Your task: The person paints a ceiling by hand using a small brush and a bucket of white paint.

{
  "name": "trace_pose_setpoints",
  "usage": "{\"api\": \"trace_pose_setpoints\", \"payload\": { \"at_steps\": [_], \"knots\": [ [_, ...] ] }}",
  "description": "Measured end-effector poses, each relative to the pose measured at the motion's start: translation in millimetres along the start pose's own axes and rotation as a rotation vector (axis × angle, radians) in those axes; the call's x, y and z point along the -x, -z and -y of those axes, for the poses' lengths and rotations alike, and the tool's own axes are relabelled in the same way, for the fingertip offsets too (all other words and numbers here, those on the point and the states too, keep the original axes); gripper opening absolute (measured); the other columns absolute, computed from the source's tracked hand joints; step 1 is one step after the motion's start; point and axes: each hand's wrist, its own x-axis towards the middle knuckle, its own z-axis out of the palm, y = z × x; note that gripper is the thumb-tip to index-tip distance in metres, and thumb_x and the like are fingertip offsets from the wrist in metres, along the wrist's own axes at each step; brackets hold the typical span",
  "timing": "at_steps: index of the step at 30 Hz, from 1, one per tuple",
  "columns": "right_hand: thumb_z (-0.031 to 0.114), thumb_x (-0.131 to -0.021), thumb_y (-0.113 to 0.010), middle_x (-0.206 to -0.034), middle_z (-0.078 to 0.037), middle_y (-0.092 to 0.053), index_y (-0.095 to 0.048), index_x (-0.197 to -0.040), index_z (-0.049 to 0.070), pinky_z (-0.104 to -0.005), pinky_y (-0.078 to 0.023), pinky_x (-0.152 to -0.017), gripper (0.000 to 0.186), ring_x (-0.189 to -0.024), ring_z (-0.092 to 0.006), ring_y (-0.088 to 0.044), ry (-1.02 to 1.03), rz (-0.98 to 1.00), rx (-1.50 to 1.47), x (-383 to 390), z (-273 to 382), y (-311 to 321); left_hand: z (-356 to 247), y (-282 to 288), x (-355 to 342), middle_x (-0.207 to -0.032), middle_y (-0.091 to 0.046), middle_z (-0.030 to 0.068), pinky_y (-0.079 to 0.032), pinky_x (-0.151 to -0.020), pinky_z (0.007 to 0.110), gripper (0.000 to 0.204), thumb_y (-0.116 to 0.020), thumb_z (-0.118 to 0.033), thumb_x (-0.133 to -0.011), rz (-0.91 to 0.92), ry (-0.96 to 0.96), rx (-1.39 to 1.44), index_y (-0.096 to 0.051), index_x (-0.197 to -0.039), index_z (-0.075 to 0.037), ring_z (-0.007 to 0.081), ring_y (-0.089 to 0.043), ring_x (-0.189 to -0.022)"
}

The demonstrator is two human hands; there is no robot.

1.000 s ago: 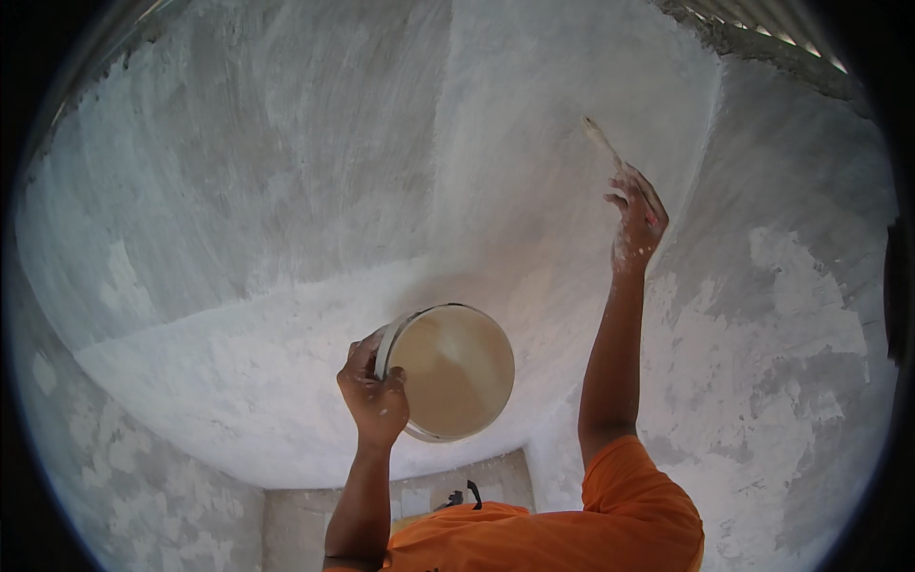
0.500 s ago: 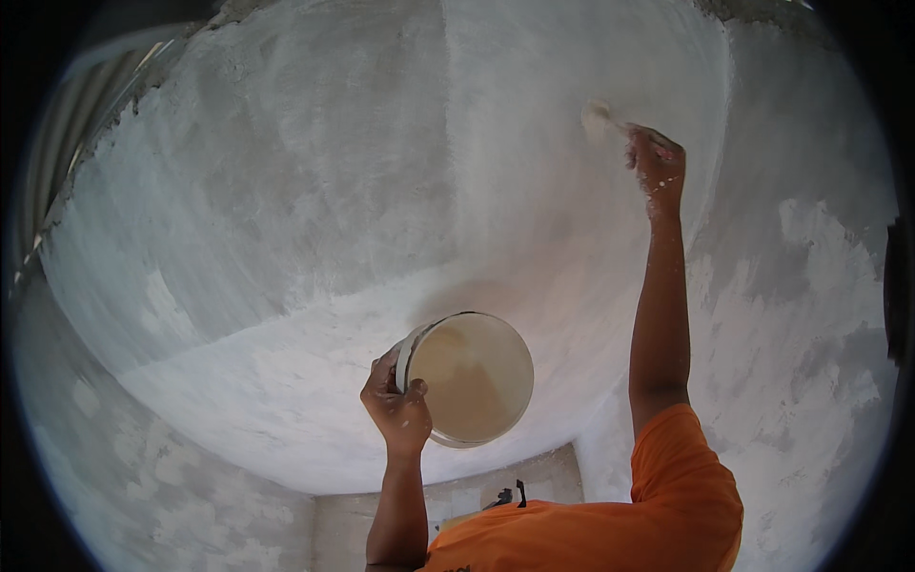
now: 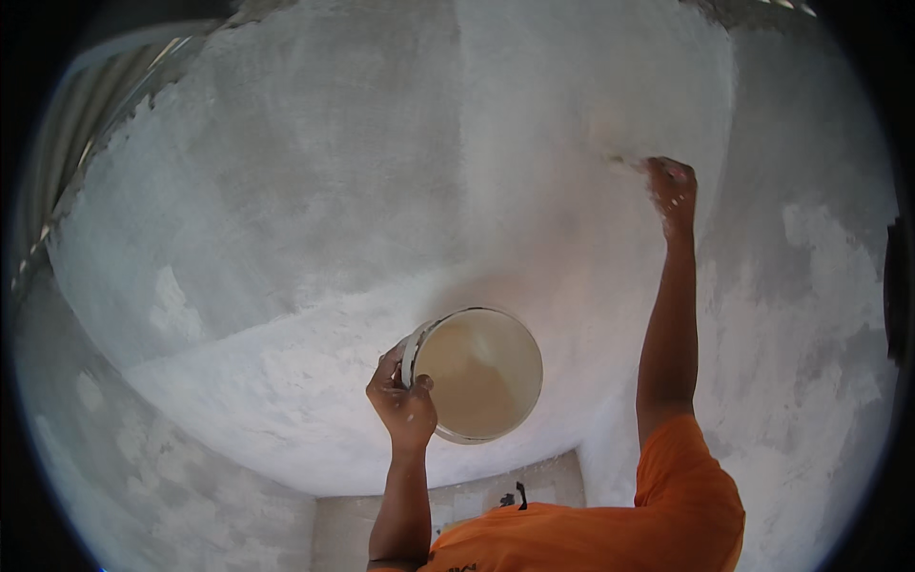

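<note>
My left hand (image 3: 404, 402) is closed on the rim of a pale round bucket (image 3: 481, 377), thumb on the near side of its edge. Off-white liquid, perhaps paint, shows inside the bucket. High on the right, my right hand (image 3: 675, 191) is closed around the handle of a brush (image 3: 624, 164), whose pale head is smeared by motion against the wall (image 3: 543, 124). White splashes dot the right hand and wrist. Whether the bristles touch the wall at this instant, I cannot tell.
The wall has a whiter lower band (image 3: 286, 381) and greyer patches above. A patchy side wall (image 3: 801, 381) meets it on the right. Corrugated roofing (image 3: 105, 114) shows at upper left. A dark object (image 3: 894, 291) stands at the right rim.
My right hand has moved down and slightly right, and the brush with it. The bucket in my left hand has shifted a little to the right.
</note>
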Motion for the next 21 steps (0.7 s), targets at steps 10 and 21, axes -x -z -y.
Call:
{"api": "trace_pose_setpoints", "payload": {
  "at_steps": [10,21],
  "knots": [
    [0.016,-0.095,-0.063,-0.071,-0.007,-0.068,-0.074,-0.092,-0.006,-0.0295,-0.044,-0.054,0.025,-0.057,-0.0121,-0.054,-0.074,0.033,-0.288,-7.4,-14.5,11.0,4.4,0.3,4.1,-0.112,-0.066,0.0141,-0.049,-0.093,0.031,0.055,-0.05,0.013,-0.068,0.014,-0.034,-0.014,-0.066,-0.121,0.009,0.0188,-0.064,-0.099],
    [0.024,-0.09,-0.071,-0.079,-0.008,-0.072,-0.076,-0.094,-0.002,-0.0272,-0.046,-0.065,0.027,-0.07,-0.0136,-0.062,0.135,0.082,-0.358,-92.1,65.7,7.4,-8.4,-7.0,3.3,-0.105,-0.072,0.0163,-0.052,-0.091,0.03,0.06,-0.049,0.007,-0.061,-0.05,-0.054,-0.011,-0.066,-0.118,0.013,0.0195,-0.068,-0.096]
  ]
}}
